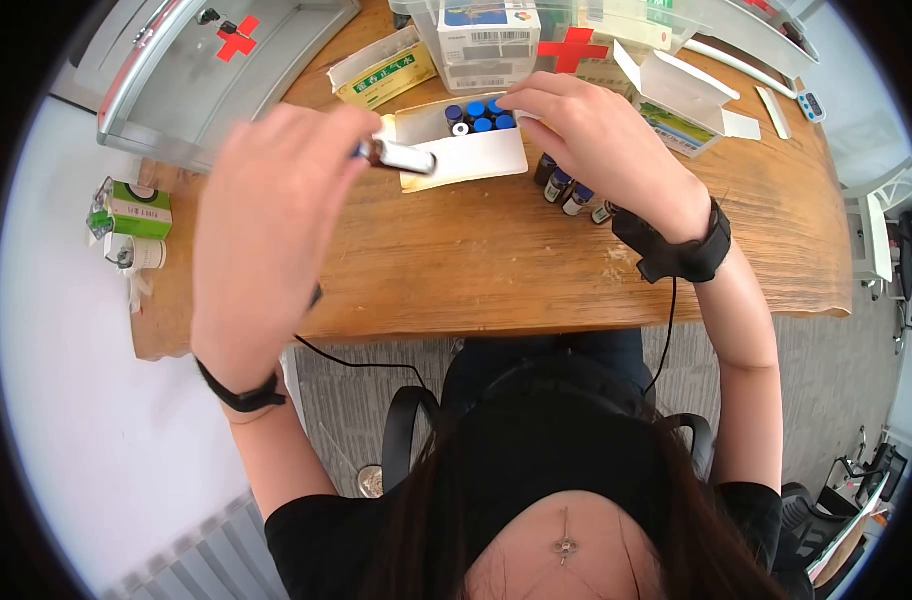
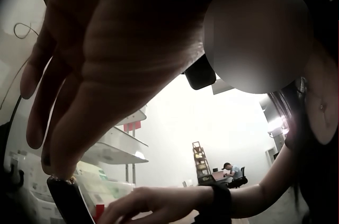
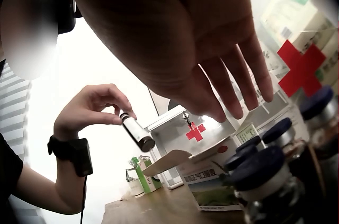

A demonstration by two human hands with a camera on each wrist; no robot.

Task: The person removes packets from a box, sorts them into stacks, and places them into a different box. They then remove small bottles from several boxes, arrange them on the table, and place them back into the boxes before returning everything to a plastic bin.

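Note:
My left hand (image 1: 266,220) pinches a small dark vial (image 1: 406,158) with a white label by its capped end. It is tilted, its base pointing right over the carton's left side. In the right wrist view the vial (image 3: 137,133) slants down from thumb and fingers. An open white carton (image 1: 471,160) on the table holds several blue-capped vials (image 1: 481,124), one showing a white round end. At the carton's right edge is my right hand (image 1: 606,135), its fingers nearly straight with nothing between them. Below that hand stand several more capped vials (image 1: 578,198), partly hidden by it.
Behind the carton are a yellow-green box (image 1: 388,75), a clear bin (image 1: 636,18) with a red cross and an open white box (image 1: 681,105). A lidded clear case (image 1: 176,110) lies far left, a green box (image 1: 141,210) near the left edge. A thermometer (image 1: 812,106) lies at right.

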